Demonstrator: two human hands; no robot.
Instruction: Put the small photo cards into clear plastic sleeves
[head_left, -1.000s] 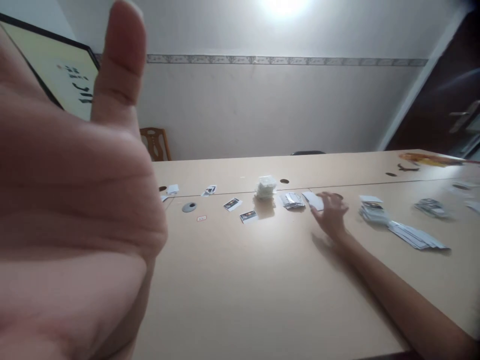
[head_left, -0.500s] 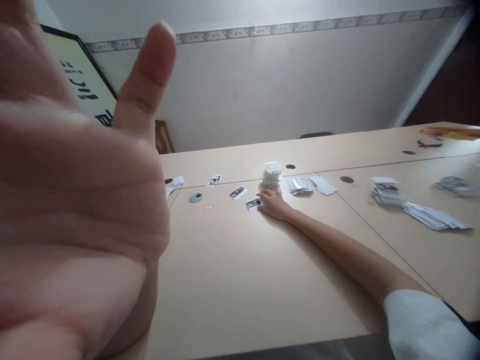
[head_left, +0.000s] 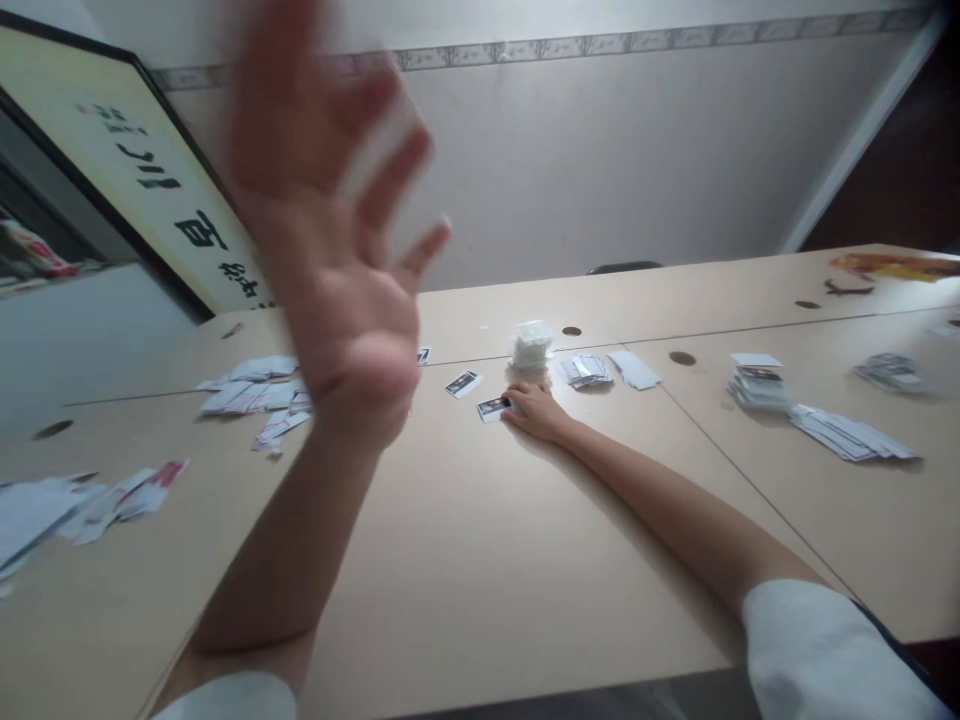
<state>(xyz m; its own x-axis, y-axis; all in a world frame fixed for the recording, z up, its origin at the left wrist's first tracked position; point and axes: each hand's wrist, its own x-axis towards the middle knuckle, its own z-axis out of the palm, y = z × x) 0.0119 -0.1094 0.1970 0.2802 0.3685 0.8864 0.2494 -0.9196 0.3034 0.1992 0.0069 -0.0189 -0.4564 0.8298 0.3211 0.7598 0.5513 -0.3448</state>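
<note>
Reaching far across the table (head_left: pixel 465 560), the right hand (head_left: pixel 536 412) touches a small card (head_left: pixel 491 407) lying flat beside the white stack (head_left: pixel 531 345), grip unclear, while the blurred left hand (head_left: pixel 337 250) hangs spread and empty; loose cards (head_left: pixel 463 383) lie unpicked nearby.

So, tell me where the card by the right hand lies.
Head view, centre: the card lies at the right hand fingertips, just below-left of the white stack.

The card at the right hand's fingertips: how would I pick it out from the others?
On the tan table, find the white stack near the middle seam. Just in front of it the right hand lies with its fingertips on the card. It is single, dark picture up; its look-alike lies further left, untouched.
</note>
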